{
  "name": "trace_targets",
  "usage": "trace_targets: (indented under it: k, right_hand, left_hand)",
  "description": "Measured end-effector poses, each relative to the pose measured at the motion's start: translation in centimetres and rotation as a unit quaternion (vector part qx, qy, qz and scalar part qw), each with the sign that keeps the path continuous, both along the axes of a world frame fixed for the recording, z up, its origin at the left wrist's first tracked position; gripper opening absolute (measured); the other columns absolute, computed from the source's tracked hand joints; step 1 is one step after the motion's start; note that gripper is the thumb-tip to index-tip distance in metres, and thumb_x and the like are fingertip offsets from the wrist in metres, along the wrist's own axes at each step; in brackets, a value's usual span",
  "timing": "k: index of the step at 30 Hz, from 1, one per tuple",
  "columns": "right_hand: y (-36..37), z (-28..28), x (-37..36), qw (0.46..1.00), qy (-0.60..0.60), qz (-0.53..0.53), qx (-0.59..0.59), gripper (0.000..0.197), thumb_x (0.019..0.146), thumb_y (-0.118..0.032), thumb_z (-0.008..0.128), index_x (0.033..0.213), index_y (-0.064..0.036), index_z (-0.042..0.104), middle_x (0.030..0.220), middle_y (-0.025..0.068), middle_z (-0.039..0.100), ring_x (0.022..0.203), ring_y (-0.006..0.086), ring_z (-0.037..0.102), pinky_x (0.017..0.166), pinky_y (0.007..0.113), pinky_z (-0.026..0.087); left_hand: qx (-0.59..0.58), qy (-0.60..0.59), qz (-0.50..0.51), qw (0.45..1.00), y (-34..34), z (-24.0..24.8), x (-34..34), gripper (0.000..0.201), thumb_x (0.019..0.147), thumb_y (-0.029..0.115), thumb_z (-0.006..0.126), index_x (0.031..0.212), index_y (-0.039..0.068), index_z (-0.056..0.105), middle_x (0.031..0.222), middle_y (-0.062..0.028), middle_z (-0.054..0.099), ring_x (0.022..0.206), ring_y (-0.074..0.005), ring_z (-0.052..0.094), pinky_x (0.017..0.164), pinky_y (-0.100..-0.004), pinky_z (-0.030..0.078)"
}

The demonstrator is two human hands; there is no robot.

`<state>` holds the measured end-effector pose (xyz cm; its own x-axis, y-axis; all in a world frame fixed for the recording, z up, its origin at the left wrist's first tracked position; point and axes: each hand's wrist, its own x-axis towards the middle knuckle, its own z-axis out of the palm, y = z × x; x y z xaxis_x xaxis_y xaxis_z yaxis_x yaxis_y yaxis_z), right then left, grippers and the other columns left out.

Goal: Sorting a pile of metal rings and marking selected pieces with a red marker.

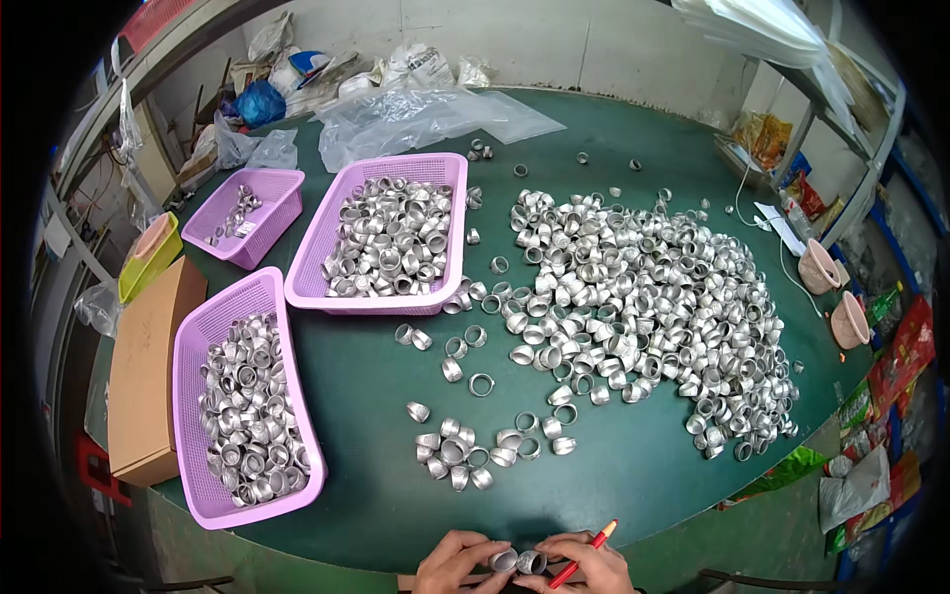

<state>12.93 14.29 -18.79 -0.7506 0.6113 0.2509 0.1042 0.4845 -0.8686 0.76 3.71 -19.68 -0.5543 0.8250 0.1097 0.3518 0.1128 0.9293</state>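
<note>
At the table's near edge my left hand is closed on a short silver metal ring, gripped between thumb and fingers. My right hand pinches a second metal ring right beside the first. A red pencil also sits in the right hand, slanting up to the right with its pale tip outward. Just beyond my hands lies a small loose group of similar rings. A far larger heap of rings spreads over the right half of the green table.
Three purple baskets stand at the left: a large one, a near one and a small far one, all containing rings. Beside them is a cardboard box. Clear plastic sheeting lies at the back; pink cups hang at the right.
</note>
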Motion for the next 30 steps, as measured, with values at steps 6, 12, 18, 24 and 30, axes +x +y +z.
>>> trace_targets:
  k: [6,12,18,24,30]
  right_hand:
    - [-0.2,0.6,-0.7,0.998,-0.022,-0.013,0.058,0.041,0.06,-0.01,0.074,0.092,-0.0021,0.05,0.081,0.0115,0.055,0.068,0.0257,0.056,0.061,0.031,0.045]
    - [0.1,-0.5,-2.5,0.983,0.024,0.025,-0.181,0.035,0.063,-0.011,0.072,0.088,-0.0018,0.049,0.079,0.0109,0.055,0.065,0.0222,0.055,0.058,0.03,0.044]
    - [1.5,-3.1,-7.7,0.994,-0.069,-0.019,0.082,0.018,0.068,-0.005,0.059,0.079,-0.003,0.045,0.078,0.0126,0.053,0.075,0.0316,0.049,0.063,0.037,0.041]
    - [2.8,-3.7,-6.0,0.975,-0.077,0.076,0.193,0.018,0.067,-0.004,0.062,0.077,-0.003,0.048,0.076,0.0098,0.057,0.075,0.0279,0.054,0.065,0.033,0.043]
    - [2.9,-3.3,-1.5,0.988,-0.034,0.083,0.127,0.02,0.068,0.004,0.05,0.087,-0.0024,0.05,0.072,0.0121,0.052,0.069,0.0303,0.049,0.058,0.035,0.041]
  left_hand:
    - [0.067,-0.334,-0.062,0.938,-0.4,-2.4,0.0,0.033,0.069,0.0,0.062,0.1,0.0,0.049,0.097,-0.0093,0.05,0.077,-0.0184,0.055,0.064,-0.025,0.046]
    - [0.058,-0.748,-0.047,0.66,-1.2,-1.1,-1.6,0.018,0.081,0.012,0.051,0.097,0.003,0.048,0.085,-0.0076,0.052,0.065,-0.0124,0.053,0.049,-0.0192,0.042]
    - [-0.059,-0.381,0.015,0.923,-2.2,-1.3,-3.1,0.005,0.078,0.004,0.055,0.074,0.003,0.056,0.063,0.0008,0.049,0.049,-0.0067,0.046,0.04,-0.0187,0.034]
    - [-0.121,0.129,0.084,0.981,1.5,-0.7,-5.5,0.019,0.067,0.019,0.066,0.069,0.002,0.06,0.061,-0.0097,0.056,0.051,-0.0231,0.056,0.046,-0.0303,0.044]
    - [-0.118,0.219,0.026,0.968,3.1,-2.0,-5.0,0.017,0.07,0.018,0.064,0.068,0.002,0.059,0.06,-0.009,0.055,0.048,-0.021,0.055,0.042,-0.0294,0.042]
